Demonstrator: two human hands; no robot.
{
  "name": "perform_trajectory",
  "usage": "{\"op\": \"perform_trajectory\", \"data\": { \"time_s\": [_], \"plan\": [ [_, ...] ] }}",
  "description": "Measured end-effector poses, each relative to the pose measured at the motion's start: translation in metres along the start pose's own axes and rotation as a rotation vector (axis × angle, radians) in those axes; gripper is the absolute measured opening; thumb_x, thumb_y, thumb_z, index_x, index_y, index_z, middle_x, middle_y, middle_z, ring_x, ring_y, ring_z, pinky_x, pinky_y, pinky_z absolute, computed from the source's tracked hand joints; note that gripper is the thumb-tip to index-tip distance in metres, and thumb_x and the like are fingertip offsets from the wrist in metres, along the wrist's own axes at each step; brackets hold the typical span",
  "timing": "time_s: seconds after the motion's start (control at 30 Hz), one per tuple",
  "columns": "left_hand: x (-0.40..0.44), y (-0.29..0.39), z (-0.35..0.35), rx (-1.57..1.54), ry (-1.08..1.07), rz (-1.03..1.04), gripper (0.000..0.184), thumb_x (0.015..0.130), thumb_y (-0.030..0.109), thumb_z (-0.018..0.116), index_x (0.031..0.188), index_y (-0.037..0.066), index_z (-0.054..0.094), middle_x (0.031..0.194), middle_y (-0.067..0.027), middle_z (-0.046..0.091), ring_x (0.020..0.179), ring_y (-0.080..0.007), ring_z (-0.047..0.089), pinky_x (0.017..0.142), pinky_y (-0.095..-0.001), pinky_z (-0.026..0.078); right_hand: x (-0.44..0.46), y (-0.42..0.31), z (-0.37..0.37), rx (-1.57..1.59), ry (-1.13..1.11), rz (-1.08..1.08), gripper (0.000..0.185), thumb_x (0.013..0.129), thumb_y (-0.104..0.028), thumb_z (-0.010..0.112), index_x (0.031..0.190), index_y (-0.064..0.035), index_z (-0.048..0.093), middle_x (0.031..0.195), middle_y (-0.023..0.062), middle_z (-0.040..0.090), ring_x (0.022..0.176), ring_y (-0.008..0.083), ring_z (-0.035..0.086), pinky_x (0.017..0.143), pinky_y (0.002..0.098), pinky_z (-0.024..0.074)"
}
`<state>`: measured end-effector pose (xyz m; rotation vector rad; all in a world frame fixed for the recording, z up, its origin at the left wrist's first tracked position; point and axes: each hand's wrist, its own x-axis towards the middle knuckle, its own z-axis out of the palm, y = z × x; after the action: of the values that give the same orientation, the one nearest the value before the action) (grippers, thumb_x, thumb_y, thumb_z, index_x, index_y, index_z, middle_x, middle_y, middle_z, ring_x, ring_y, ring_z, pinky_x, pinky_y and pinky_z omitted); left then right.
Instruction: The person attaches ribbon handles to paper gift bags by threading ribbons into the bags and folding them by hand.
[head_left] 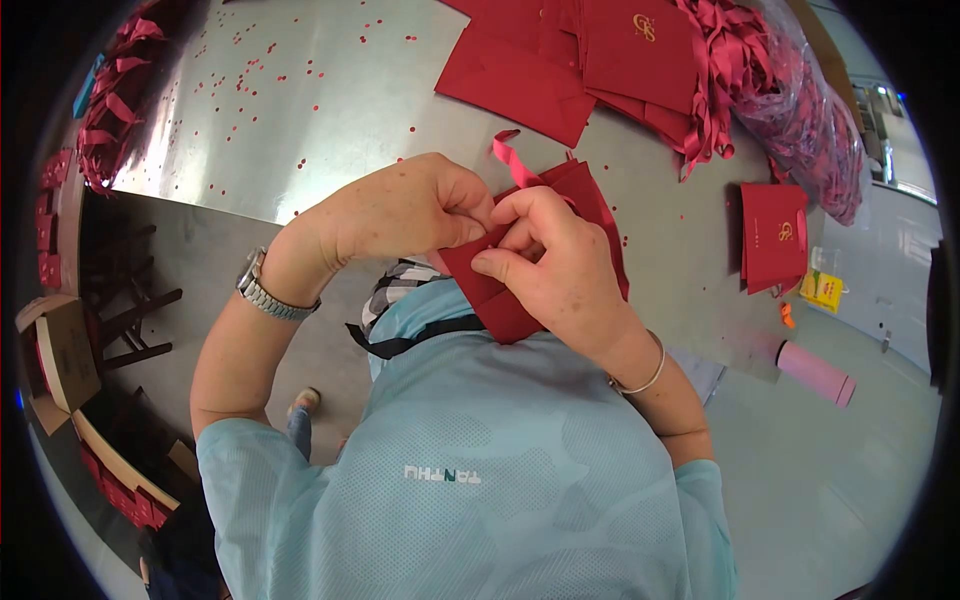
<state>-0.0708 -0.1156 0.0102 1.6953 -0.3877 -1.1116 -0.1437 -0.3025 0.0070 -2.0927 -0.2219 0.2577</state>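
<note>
I count one left hand (405, 210), one right hand (565, 255), one wristwatch (267, 294), one bangle (661, 362), one pink bottle (815, 373) and one yellow packet (822, 288). There's one held red bag (505, 312) and one lone red bag (770, 235); the piled red bags (640, 65) and bundled ribbons (722, 60) overlap too much to number.

Left hand (395, 208) pinching, right hand (565, 262) curled (close together).

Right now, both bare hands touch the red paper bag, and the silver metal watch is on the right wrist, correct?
No: the head view shows the silver metal watch on the left wrist; both hands do touch the red paper bag.
</note>
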Motion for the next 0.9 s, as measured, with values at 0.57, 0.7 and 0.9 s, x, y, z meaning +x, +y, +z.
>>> {"op": "perform_trajectory", "data": {
  "time_s": [0.57,0.7,0.9],
  "plan": [
    [-0.008,-0.026,0.022,0.508,0.512,0.264,0.008,0.084,0.006,0.059,0.086,0.002,0.066,0.088,-0.015,0.065,0.084,-0.0345,0.063,0.074,-0.0418,0.051,0.005,0.001,-0.001,-0.166,-0.024,-0.083,0.026,0.077,-0.015,0.075,0.097,-0.0049,0.059,0.073,0.0084,0.063,0.069,0.0268,0.063,0.064,0.0359,0.0496],
    [-0.011,-0.026,0.02,0.521,0.456,0.202,0.009,0.083,0.005,0.059,0.087,0.001,0.066,0.092,-0.0152,0.065,0.087,-0.0341,0.063,0.077,-0.0414,0.051,-0.001,0.008,0.006,-0.338,0.096,-0.405,0.024,0.077,-0.011,0.073,0.099,-0.0072,0.064,0.07,0.0057,0.06,0.07,0.0245,0.057,0.062,0.0354,0.0477],
    [-0.01,-0.021,0.017,0.53,0.395,0.246,0.009,0.081,0.004,0.058,0.085,0.0,0.066,0.091,-0.0153,0.064,0.086,-0.0349,0.063,0.077,-0.0424,0.051,0.006,-0.006,-0.012,-0.449,-0.082,-0.101,0.032,0.076,-0.029,0.077,0.099,-0.0101,0.064,0.076,0.0044,0.066,0.075,0.0244,0.061,0.064,0.0375,0.0491]
  ]
}}
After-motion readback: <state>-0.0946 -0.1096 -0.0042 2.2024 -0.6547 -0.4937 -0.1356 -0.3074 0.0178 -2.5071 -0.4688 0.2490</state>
